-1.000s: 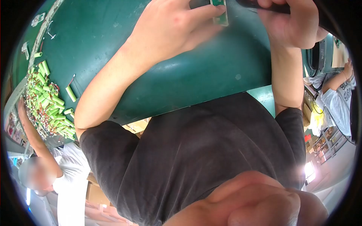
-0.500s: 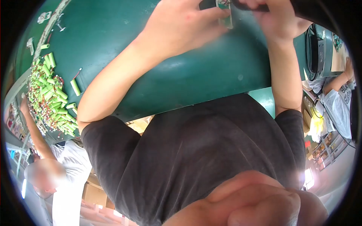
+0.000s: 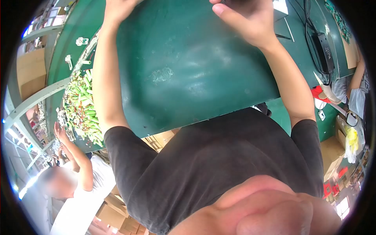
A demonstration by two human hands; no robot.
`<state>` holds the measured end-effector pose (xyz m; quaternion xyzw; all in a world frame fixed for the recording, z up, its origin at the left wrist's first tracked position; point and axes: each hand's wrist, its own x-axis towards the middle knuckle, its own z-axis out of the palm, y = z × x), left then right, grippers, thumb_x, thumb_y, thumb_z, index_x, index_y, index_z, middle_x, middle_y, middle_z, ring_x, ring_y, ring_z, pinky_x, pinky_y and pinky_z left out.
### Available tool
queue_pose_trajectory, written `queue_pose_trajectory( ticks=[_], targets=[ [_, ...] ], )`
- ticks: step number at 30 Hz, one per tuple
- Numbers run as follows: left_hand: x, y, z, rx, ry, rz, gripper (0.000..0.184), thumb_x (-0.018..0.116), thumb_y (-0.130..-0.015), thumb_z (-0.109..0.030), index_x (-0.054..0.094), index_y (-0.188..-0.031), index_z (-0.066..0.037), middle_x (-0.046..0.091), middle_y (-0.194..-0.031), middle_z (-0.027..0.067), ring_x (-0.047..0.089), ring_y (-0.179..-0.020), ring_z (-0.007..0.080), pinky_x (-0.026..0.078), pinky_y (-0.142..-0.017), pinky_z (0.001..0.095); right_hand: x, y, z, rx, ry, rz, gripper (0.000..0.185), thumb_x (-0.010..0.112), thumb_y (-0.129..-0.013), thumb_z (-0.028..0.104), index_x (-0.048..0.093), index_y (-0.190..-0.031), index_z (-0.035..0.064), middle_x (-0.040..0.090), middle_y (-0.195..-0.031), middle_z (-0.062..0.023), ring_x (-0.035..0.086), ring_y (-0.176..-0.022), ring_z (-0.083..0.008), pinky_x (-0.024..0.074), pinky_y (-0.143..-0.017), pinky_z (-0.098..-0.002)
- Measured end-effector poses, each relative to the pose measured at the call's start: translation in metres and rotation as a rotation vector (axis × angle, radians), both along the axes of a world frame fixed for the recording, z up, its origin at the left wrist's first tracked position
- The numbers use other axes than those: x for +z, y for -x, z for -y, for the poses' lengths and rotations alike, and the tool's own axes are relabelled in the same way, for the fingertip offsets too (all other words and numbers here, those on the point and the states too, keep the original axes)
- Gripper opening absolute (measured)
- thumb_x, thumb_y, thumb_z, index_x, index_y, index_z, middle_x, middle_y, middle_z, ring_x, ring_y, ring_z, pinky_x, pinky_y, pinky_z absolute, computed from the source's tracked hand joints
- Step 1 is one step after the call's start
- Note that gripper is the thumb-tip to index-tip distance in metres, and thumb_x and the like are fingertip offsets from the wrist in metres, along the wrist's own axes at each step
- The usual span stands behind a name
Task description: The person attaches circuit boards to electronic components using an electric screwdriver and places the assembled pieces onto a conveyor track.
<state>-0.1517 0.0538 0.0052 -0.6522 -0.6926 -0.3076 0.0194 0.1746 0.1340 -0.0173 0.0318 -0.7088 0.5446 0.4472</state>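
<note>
At the top edge, my left hand (image 3: pixel 120 8) reaches out over the green table (image 3: pixel 176 58). Its fingers are cut off by the frame, so what it touches is hidden. My right hand (image 3: pixel 250 25) is to the right of the table's middle, thumb pointing left and fingers curled. A dark thing (image 3: pixel 241 4) lies within its grasp, mostly outside the view and too blurred to name. Beside my left forearm is a heap of green-wrapped battery cells (image 3: pixel 84 102) with thin wires.
A black power adapter (image 3: pixel 323 53) with cables lies at the right. Small white parts (image 3: pixel 81 41) sit at the far left. A co-worker in a white shirt (image 3: pixel 74 211) is at lower left, another person's arm (image 3: pixel 356 74) at right. Cardboard boxes (image 3: pixel 113 213) stand below.
My left hand has moved left, away from my right hand. The clear strip that was by its fingers is out of sight. My right hand has shifted slightly left, and the view has turned.
</note>
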Motion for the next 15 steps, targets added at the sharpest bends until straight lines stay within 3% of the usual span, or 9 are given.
queue_pose_trajectory(
  ticks=[2,4,7,9,11,15],
  targets=[
    [-0.009,0.030,-0.014,0.091,0.080,0.049,0.048,0.082,-0.081,-0.023,0.068,-0.121,-0.001,0.067,-0.129,0.0173,0.066,-0.116,0.0286,0.050,-0.101,0.0369,0.000,-0.002,0.001,-0.082,-0.004,0.001,0.043,0.077,-0.080,0.001,0.058,-0.119,0.0014,0.063,-0.103,-0.0066,0.061,-0.094,-0.0150,0.0493,-0.085,-0.0330],
    [-0.015,0.047,-0.028,0.146,0.105,0.071,0.055,0.083,-0.080,-0.026,0.066,-0.127,-0.001,0.069,-0.124,0.0157,0.067,-0.113,0.0295,0.050,-0.100,0.0376,-0.011,0.010,-0.004,-0.028,-0.013,-0.188,0.044,0.076,-0.081,0.000,0.058,-0.121,0.0016,0.063,-0.106,-0.0082,0.062,-0.094,-0.0165,0.0492,-0.085,-0.0338],
    [-0.015,0.043,-0.048,0.031,-0.024,-0.210,0.058,0.083,-0.080,-0.029,0.065,-0.129,-0.003,0.070,-0.121,0.0176,0.067,-0.113,0.0321,0.051,-0.100,0.0396,-0.021,0.018,-0.012,-0.028,-0.085,-0.299,0.046,0.072,-0.083,-0.001,0.055,-0.126,0.0009,0.064,-0.110,-0.0106,0.063,-0.094,-0.0180,0.0501,-0.084,-0.0345],
    [-0.003,0.025,-0.059,0.003,0.123,-0.104,0.062,0.083,-0.080,-0.032,0.064,-0.131,-0.003,0.069,-0.123,0.0198,0.066,-0.114,0.0337,0.050,-0.100,0.0406,-0.020,0.016,-0.010,0.040,0.041,-0.279,0.048,0.070,-0.085,-0.002,0.053,-0.130,0.0000,0.064,-0.111,-0.0119,0.064,-0.093,-0.0183,0.0512,-0.082,-0.0339],
    [-0.004,0.021,-0.062,-0.013,0.180,-0.076,0.064,0.084,-0.079,-0.033,0.063,-0.131,-0.004,0.068,-0.124,0.0213,0.066,-0.114,0.0347,0.050,-0.100,0.0414,-0.011,0.008,0.006,0.204,0.360,-0.217,0.051,0.067,-0.087,-0.003,0.050,-0.134,-0.0009,0.064,-0.112,-0.0130,0.064,-0.092,-0.0181,0.0523,-0.080,-0.0325],
    [-0.018,0.025,-0.075,0.060,0.035,-0.155,0.061,0.085,-0.076,-0.031,0.064,-0.126,-0.004,0.070,-0.117,0.0198,0.066,-0.108,0.0344,0.051,-0.097,0.0414,0.011,0.000,0.009,0.085,0.352,-0.145,0.050,0.062,-0.088,-0.007,0.048,-0.135,-0.0029,0.067,-0.089,-0.0105,0.064,-0.076,-0.0154,0.0532,-0.069,-0.0285]
  ],
)
